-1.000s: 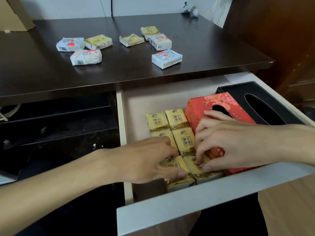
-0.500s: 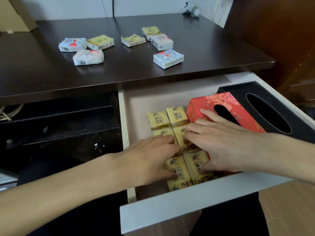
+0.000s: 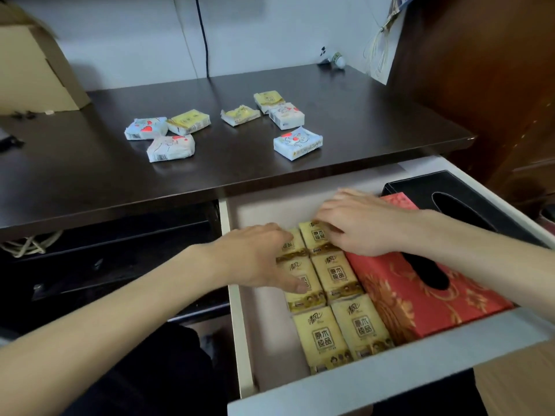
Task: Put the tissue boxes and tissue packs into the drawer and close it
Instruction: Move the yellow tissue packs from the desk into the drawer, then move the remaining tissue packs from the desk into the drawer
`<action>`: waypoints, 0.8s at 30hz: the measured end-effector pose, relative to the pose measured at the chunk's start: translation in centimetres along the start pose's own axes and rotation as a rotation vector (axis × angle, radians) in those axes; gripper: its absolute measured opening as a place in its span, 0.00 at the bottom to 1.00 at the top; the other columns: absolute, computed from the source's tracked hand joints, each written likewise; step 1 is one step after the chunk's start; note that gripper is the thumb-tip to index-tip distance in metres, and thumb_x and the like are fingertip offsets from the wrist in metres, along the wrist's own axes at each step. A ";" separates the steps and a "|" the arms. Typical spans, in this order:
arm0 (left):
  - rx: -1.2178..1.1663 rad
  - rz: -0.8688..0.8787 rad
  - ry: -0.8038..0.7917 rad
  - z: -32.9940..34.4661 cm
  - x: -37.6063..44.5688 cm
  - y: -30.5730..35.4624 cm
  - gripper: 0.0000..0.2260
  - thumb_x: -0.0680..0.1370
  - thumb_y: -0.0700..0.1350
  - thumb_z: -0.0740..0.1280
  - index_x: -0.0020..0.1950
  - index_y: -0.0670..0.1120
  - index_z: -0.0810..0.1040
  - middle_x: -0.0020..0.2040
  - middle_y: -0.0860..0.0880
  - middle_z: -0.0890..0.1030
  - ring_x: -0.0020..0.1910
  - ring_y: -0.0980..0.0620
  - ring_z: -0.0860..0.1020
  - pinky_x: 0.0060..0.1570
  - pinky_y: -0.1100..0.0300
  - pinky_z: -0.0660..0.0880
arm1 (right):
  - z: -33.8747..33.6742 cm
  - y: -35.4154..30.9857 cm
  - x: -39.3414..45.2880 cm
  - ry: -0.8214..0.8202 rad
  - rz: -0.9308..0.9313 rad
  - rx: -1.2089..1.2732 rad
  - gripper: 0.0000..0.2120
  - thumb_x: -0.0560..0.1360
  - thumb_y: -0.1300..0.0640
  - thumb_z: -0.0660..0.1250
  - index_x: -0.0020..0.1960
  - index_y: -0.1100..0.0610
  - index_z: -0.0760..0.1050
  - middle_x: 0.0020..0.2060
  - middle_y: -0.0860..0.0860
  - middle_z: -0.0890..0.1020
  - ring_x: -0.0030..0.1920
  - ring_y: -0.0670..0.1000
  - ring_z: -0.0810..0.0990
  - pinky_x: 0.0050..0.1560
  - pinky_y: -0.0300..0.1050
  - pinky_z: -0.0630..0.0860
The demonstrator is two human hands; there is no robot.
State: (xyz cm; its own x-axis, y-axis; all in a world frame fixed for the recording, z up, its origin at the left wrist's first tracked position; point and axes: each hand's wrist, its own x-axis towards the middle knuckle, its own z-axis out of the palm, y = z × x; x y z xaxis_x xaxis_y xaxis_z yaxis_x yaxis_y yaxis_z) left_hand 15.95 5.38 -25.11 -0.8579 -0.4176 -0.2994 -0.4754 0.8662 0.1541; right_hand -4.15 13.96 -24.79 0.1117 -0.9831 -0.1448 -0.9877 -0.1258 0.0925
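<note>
The white drawer [image 3: 240, 325] stands pulled out under the dark desk [image 3: 90, 175]. Inside it, several yellow tissue packs [image 3: 339, 277] lie in two columns beside a red floral tissue box [image 3: 399, 298] and a black tissue box [image 3: 420, 187]. My left hand [image 3: 258, 259] rests flat on the left column of packs. My right hand [image 3: 360, 223] lies over the far right pack and the red box's far end, fingertips bent at the pack's far edge. On the desk lie several loose packs, among them a white-blue one [image 3: 298, 142] and a yellow one [image 3: 188, 121].
A cardboard box [image 3: 30, 70] stands at the desk's back left. A black cable [image 3: 204, 40] runs down the wall. A brown wooden cabinet [image 3: 480, 85] borders the desk and drawer on the right. Dark shelves [image 3: 120, 250] and a coiled cord [image 3: 27, 244] sit under the desk, left of the drawer.
Both hands have slid from the nearest yellow packs toward the far ones. The near packs now lie uncovered in line with the rest.
</note>
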 end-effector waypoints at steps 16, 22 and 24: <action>0.002 -0.034 0.199 -2.8 -0.2 -0.8 0.27 0.73 0.69 0.63 0.67 0.57 0.73 0.61 0.56 0.74 0.61 0.52 0.74 0.57 0.50 0.73 | -3.6 0.9 0.7 0.258 0.171 0.389 0.15 0.79 0.55 0.63 0.60 0.44 0.82 0.58 0.41 0.83 0.62 0.49 0.79 0.62 0.52 0.75; -0.196 -0.112 0.523 -11.3 0.1 -4.6 0.12 0.76 0.57 0.68 0.54 0.53 0.82 0.44 0.59 0.81 0.48 0.53 0.81 0.53 0.51 0.77 | -10.4 3.4 4.8 0.503 0.271 0.609 0.12 0.76 0.56 0.66 0.50 0.43 0.86 0.45 0.42 0.86 0.50 0.48 0.84 0.56 0.51 0.79; -0.216 -0.160 0.555 -13.4 1.4 -6.4 0.10 0.76 0.55 0.68 0.53 0.53 0.82 0.45 0.58 0.82 0.48 0.52 0.81 0.53 0.53 0.77 | -11.7 4.5 7.4 0.523 0.285 0.695 0.11 0.77 0.57 0.66 0.50 0.45 0.86 0.45 0.40 0.86 0.51 0.45 0.83 0.57 0.48 0.79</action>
State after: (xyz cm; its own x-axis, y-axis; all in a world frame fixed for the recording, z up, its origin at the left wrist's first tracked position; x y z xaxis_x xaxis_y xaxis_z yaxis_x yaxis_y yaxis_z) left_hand 15.17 -4.46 -13.91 -0.7187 -0.6686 0.1908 -0.5857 0.7301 0.3520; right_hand -6.46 4.58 -13.94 -0.2783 -0.9210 0.2727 -0.8099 0.0725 -0.5820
